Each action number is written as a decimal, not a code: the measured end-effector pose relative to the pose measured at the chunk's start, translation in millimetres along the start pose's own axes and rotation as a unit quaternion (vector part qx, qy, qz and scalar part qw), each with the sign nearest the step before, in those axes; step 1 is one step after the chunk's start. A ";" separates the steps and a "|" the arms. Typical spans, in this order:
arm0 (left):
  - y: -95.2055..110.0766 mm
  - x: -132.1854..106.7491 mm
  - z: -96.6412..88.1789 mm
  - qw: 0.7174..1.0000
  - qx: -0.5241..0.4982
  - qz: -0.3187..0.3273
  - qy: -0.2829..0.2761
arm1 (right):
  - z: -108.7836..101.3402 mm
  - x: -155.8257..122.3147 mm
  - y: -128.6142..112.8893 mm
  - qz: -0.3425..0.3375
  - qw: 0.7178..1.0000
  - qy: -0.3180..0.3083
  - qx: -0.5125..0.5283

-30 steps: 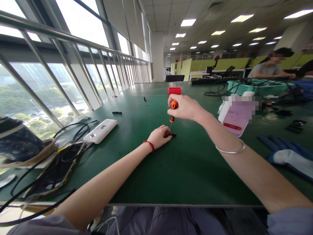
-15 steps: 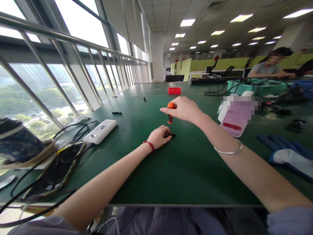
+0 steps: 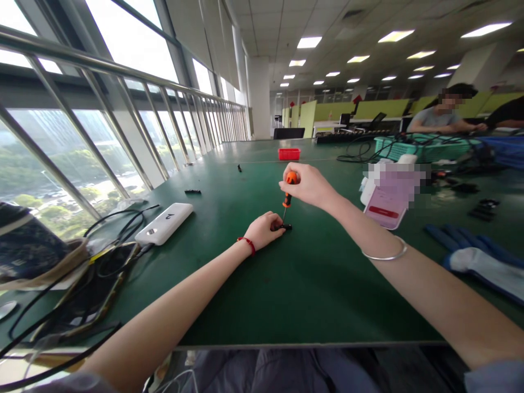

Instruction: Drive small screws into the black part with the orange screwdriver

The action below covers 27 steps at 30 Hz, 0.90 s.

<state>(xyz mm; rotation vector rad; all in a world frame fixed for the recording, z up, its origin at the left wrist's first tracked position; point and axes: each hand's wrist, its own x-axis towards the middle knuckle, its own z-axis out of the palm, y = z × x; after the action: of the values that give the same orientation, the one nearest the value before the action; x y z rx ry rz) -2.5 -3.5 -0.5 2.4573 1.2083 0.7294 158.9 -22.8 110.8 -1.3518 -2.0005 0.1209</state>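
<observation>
The small black part (image 3: 287, 226) lies on the green surface (image 3: 295, 289) just ahead of the person, pinned at its near end by the left hand (image 3: 264, 229), whose fingertips are closed down on it. It looks light, hard and stiff, and small enough to skid or spin on the smooth top, so I'd say the place to take it is by its sides, low and close to the surface, leaving the top free for the tool. The screwdriver (image 3: 290, 185) stands nearly upright with its tip on the part. The right hand (image 3: 310, 184) is wrapped round the orange handle at the very top. The thin shaft looks rigid, but the tip could slip off easily.

Half a second ago the right hand's fingers were stretched flatter across the handle's cap; now they are curled round it again and the handle leans a touch to the right. The left hand has not shifted. A white power bank (image 3: 164, 224) lies well to the left, blue gloves (image 3: 470, 252) to the right.
</observation>
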 end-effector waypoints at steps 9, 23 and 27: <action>-14.3 24.7 -15.9 0.996 -0.050 0.004 -0.074 | 3.1 32.1 29.0 -0.024 1.000 -0.013 -0.003; -42.5 58.2 -27.3 0.946 -0.196 0.059 -0.252 | 13.8 68.4 50.4 -0.104 0.980 -0.106 0.131; -44.3 64.9 -27.1 0.927 -0.230 0.041 -0.292 | 4.7 56.3 41.7 -0.123 0.981 -0.110 0.104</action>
<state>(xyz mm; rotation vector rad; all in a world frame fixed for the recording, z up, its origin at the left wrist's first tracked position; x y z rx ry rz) -12.9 76.2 20.6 2.1021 0.6231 0.2201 177.1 44.8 116.9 -0.9874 -2.2508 0.3682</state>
